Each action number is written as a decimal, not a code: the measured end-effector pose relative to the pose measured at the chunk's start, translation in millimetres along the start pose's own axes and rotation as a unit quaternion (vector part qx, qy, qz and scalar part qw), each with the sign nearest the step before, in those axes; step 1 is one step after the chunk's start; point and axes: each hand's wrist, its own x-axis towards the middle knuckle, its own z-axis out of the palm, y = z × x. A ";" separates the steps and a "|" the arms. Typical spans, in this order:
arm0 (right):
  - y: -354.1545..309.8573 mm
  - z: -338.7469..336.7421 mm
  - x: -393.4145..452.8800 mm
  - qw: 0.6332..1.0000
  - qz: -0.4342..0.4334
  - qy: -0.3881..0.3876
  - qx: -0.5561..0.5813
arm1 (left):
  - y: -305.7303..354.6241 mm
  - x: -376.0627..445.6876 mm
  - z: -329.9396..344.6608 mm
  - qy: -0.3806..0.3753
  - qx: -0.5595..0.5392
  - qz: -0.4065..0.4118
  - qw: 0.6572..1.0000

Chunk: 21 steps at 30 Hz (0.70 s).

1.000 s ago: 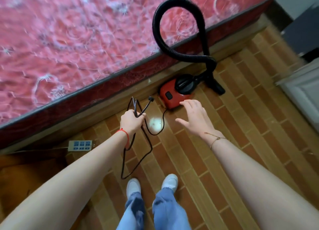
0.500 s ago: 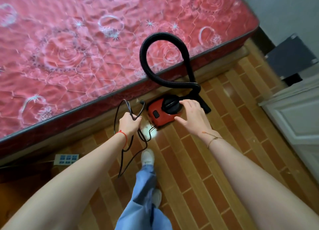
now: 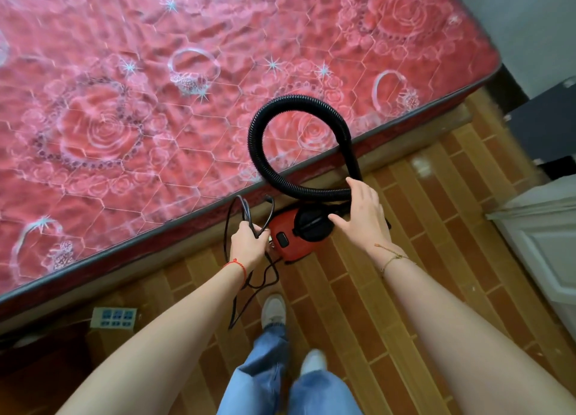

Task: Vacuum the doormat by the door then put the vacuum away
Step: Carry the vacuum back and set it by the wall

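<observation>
1. Vacuum (image 3: 288, 238), a small red canister with a black top, is seen on the tiled floor (image 3: 414, 259), just beside the bed's lower edge.
2. A bunch of the black power cord (image 3: 249, 218) is clamped in the grip of the left hand (image 3: 249, 246), fingers curled round it, touching or just beside the canister's rear; the slack trails down over the floor toward the feet.
3. The right hand (image 3: 363, 216) is held with its grip apart, fingers spread, above the black top and near the hose (image 3: 299, 140); whether anything is touched cannot be told.
4. The canister is judged to be rigid plastic and light enough for one hand; the black top handle seems the best place to take hold.
5. The ribbed hose is judged flexible and springy; its loop stands up against the mattress (image 3: 156, 103) and may swing or snag when lifted.
6. The loose cord could catch a shoe (image 3: 273, 310) if not gathered.
7. Room is limited by the bed on one side and a white cabinet (image 3: 542, 237) on the other; open floor lies between them. A power strip (image 3: 113, 316) lies by the bed, to the left.
</observation>
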 end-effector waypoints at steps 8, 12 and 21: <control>42.4 12.9 52.4 0.999 0.035 -0.033 -0.025 | 16.1 26.1 45.5 -0.015 -0.012 -0.015 1.000; 64.8 20.3 80.8 0.996 0.036 -0.075 -0.021 | 19.5 37.2 78.0 -0.003 -0.023 -0.030 0.999; 127.4 51.3 134.2 0.990 -0.028 -0.137 -0.020 | 31.4 72.6 163.9 0.056 0.044 -0.015 0.997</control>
